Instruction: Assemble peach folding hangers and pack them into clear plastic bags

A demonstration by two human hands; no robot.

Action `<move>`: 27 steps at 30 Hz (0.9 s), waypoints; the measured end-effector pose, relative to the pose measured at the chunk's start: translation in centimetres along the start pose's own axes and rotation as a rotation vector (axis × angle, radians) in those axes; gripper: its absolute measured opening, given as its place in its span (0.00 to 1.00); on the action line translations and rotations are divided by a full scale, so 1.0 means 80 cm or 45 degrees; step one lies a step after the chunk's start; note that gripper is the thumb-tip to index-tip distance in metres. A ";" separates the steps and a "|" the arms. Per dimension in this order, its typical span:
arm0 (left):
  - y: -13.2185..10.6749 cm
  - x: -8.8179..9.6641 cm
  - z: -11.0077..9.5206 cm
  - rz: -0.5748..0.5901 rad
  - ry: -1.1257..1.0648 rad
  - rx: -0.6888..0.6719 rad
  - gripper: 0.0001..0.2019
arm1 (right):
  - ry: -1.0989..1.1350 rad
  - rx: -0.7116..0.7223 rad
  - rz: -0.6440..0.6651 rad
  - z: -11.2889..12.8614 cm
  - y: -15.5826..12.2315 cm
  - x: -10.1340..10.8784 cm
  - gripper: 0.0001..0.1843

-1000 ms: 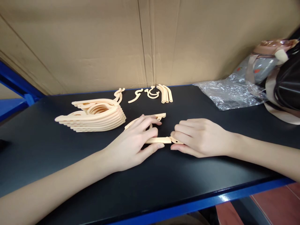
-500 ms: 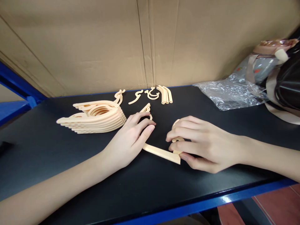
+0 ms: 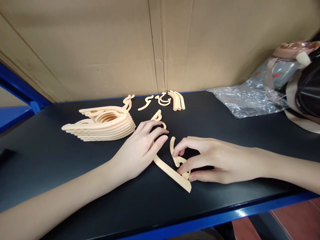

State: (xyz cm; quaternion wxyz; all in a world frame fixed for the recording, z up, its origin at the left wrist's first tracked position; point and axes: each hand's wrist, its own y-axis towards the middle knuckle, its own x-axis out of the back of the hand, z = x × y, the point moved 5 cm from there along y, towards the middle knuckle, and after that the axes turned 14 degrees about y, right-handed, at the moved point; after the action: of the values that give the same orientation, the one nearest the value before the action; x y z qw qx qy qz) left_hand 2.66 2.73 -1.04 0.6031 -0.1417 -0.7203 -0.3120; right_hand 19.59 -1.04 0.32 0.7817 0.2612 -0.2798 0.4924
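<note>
A peach plastic folding hanger [image 3: 172, 171] lies on the black table [image 3: 75, 186] between my hands. My left hand [image 3: 142, 148] presses curled fingers on its upper section near the hook. My right hand [image 3: 212, 160] pinches the lower arm and the curved piece at the hanger's near end. A stack of several folded peach hangers [image 3: 102, 125] sits to the left of my left hand.
Loose peach hooks and arm pieces [image 3: 165, 100] lie at the back by the cardboard wall [image 3: 155, 46]. A crumpled clear plastic bag [image 3: 247, 98] and a black bag [image 3: 307, 93] lie at the right. The table has a blue front edge [image 3: 225, 215].
The hanger's right arm has swung down toward me, from lying level to pointing at the table's front edge. My right hand followed it nearer and lower; my left hand stayed put.
</note>
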 end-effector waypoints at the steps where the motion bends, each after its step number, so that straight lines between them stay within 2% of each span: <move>1: 0.000 0.000 0.000 -0.004 0.006 0.000 0.21 | -0.003 0.000 -0.003 0.000 0.000 0.000 0.08; 4: 0.000 0.001 -0.001 0.003 0.012 -0.001 0.21 | -0.070 0.000 -0.030 0.001 0.000 0.000 0.08; 6: 0.000 0.001 -0.002 0.035 -0.001 0.004 0.21 | -0.118 -0.007 -0.055 0.003 -0.001 0.000 0.02; 9: -0.001 0.002 -0.005 0.062 -0.061 0.011 0.21 | -0.168 -0.028 -0.081 0.004 -0.002 -0.001 0.13; 13: 0.000 0.007 -0.001 -0.009 -0.203 0.068 0.19 | -0.174 -0.056 -0.072 0.004 -0.001 -0.002 0.07; 16: -0.001 0.007 0.004 -0.069 -0.298 0.075 0.18 | -0.122 -0.043 -0.068 0.005 0.001 -0.001 0.10; 22: -0.001 0.005 0.002 -0.103 -0.234 -0.029 0.20 | -0.173 0.024 -0.071 0.001 0.000 0.005 0.16; 27: -0.002 0.007 -0.013 -0.125 -0.109 -0.241 0.19 | -0.395 0.005 -0.199 -0.021 -0.002 0.018 0.16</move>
State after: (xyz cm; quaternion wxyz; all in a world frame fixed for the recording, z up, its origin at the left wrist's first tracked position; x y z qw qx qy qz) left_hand 3.26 1.85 -0.45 0.5397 -0.1757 -0.7188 -0.4015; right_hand 20.58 0.92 0.11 0.7645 0.3564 -0.3750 0.3845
